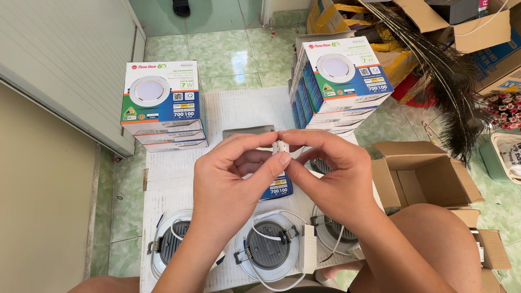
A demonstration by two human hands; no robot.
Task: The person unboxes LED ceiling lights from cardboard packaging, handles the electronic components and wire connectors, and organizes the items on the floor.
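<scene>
The small white connector (280,147) pinched between both hands looked like smooth, slightly glossy plastic. The white ribbed tabletop (179,168) seemed matt. The printed blue, green and white cartons (163,106) stacked at its far corners were glossy cardboard. The round recessed lamps (268,250) along its near edge showed dark ribbed backs, white plastic rims and metal spring clips. The open brown box (420,173) was plain matt cardboard.

A home floor used as a workspace: green tiles (228,49), stacked lamp boxes (163,106), open cartons (423,173)

small white connector (280,147) mostly hidden by fingers, flat box (277,187) behind hands
</scene>
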